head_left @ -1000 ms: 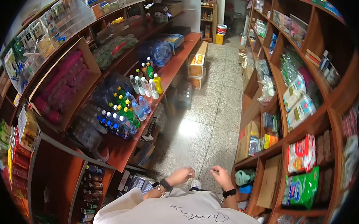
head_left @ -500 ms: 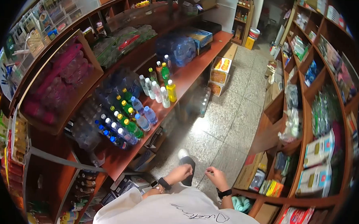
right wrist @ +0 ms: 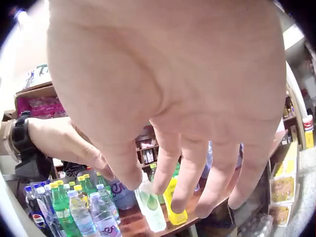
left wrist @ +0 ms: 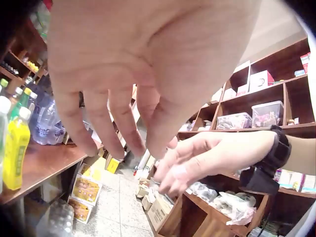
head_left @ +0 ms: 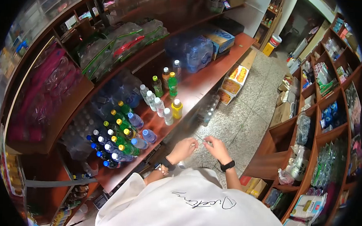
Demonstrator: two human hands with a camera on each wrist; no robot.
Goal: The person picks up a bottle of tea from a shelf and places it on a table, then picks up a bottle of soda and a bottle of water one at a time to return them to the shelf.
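Observation:
In the head view the left hand (head_left: 182, 150) and the right hand (head_left: 217, 149) hover side by side in front of the body, a small gap between them. Both hold nothing, their fingers loosely bent. A yellow bottle (head_left: 176, 108) stands on the red-brown counter (head_left: 197, 98), beyond the left hand, beside a white-capped clear bottle (head_left: 168, 117). Left of them are several green bottles with yellow caps and a blue-capped bottle (head_left: 149, 136). The left wrist view shows relaxed fingers of the left hand (left wrist: 133, 74); the right wrist view shows the right hand (right wrist: 173, 89) with fingers spread, bottles behind.
Stacked cartons (head_left: 231, 87) stand on the floor beside the counter's far part. Wrapped water bottles (head_left: 198, 57) and a blue box (head_left: 218, 38) sit farther along it. Shelving (head_left: 315, 103) with packaged goods lines the right side, with tiled floor (head_left: 252, 104) between.
The view has turned toward the counter, so the bottles appear larger and closer. Both hands have risen in the view and remain empty.

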